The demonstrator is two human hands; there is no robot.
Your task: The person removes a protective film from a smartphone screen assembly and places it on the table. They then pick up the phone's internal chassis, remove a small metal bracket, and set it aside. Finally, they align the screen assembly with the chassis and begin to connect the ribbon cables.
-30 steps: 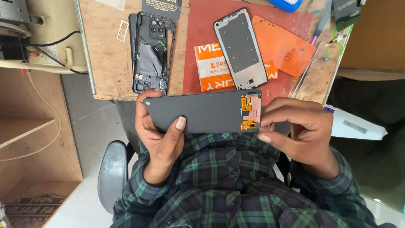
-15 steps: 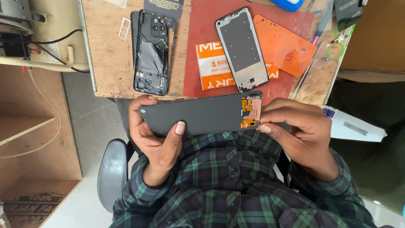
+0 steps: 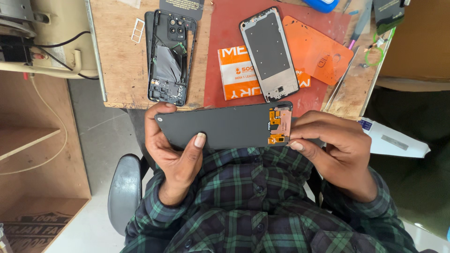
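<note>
- I see the dark phone display panel held flat over the lap, just off the worktop's near edge, back side up, orange flex connector at its right end.
- Left hand cups the panel's left end, thumb pressed on its face.
- Right hand pinches the right end, fingertips beside the connector.
- On the red mat: a bare phone frame, an orange plastic sheet.
- Near the worktop's left edge: an opened phone body.
</note>
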